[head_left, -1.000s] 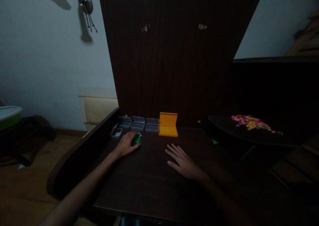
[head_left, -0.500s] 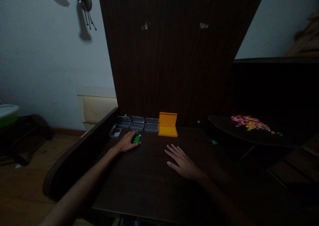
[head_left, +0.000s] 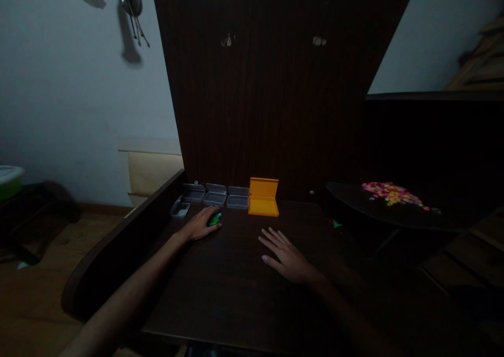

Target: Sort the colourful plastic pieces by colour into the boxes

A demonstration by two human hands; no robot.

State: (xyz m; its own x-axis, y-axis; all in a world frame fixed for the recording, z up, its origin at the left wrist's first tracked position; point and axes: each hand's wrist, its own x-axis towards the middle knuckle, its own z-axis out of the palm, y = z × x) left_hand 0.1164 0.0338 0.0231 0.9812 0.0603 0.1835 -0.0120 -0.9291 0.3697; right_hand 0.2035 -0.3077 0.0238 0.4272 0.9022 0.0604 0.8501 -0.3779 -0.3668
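My left hand rests on the dark desk, fingers and thumb curved around a small cluster of shiny green and bluish pieces. The hand partly hides the cluster, and I cannot make out whether a clear case holds it. My right hand lies palm down with its fingers spread and nothing in it. Beyond the hands an orange box stands with its lid raised. Left of it are several clear plastic boxes with lids up. One small clear box sits nearest my left hand, with something whitish inside.
On a raised dark shelf at the right lies a heap of pink, yellow and orange pieces. A small green and red piece is below the shelf's edge. A raised side board borders the desk's left, and a tall panel its back.
The whole view has shifted slightly, with the scene a little further left. Both hands keep nearly the same pose and place on the desk.
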